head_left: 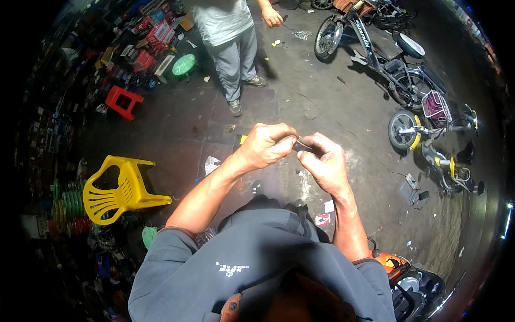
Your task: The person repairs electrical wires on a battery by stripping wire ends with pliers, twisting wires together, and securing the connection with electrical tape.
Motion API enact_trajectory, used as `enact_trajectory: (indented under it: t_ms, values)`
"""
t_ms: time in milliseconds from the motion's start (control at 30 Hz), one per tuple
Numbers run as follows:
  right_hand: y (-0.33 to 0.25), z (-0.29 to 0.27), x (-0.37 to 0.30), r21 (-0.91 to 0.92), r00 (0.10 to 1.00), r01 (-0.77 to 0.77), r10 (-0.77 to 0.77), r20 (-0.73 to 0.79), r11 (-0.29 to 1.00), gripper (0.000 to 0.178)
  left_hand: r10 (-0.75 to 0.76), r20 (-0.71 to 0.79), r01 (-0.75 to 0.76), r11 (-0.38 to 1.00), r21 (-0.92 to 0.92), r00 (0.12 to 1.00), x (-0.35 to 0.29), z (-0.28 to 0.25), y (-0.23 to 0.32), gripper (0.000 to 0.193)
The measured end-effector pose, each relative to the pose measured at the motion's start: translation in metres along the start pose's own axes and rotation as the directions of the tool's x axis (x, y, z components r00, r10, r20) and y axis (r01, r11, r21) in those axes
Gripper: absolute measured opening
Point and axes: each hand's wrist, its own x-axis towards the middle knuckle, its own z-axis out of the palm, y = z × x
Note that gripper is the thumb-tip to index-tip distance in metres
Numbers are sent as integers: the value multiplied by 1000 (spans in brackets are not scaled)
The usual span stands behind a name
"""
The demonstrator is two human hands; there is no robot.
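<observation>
My left hand (268, 145) and my right hand (325, 165) meet in front of my chest, both closed in a pinch. Between their fingertips is a small, thin dark piece (304, 146), mostly covered by the fingers. Its exact kind is too small to make out. Both thumbs press against it from the near side. Beyond my hands a person (230, 48) in a pale shirt and grey trousers stands, one hand (272, 17) holding a thin dark item.
A yellow plastic chair (120, 190) lies tipped at left, with a red stool (123, 102) and a green stool (185, 65) farther off. Bikes (375, 59) stand at right, near a small yellow-and-white bike (429, 134). An orange vehicle (391, 263) is close at right. A cable (354, 134) crosses the floor.
</observation>
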Motion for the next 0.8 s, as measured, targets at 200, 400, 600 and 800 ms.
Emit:
enact_trajectory:
  t_ms: [200,400,600,800]
  values:
    - [-1,0,-1,3,999,-32,31,31,999,22,-77,36,80,993,-89,996,-3,-1,5,13]
    - [1,-1,-8,-5,999,-39,39,-3,999,22,-39,-5,39,997,61,999,-2,7,7,14]
    - [1,-5,-14,37,999,-36,36,-12,999,22,-85,5,85,991,-100,996,-3,13,6,14]
    - [-1,-7,-18,-15,998,-57,57,-7,998,22,-61,-7,61,997,-43,998,-8,17,10,16]
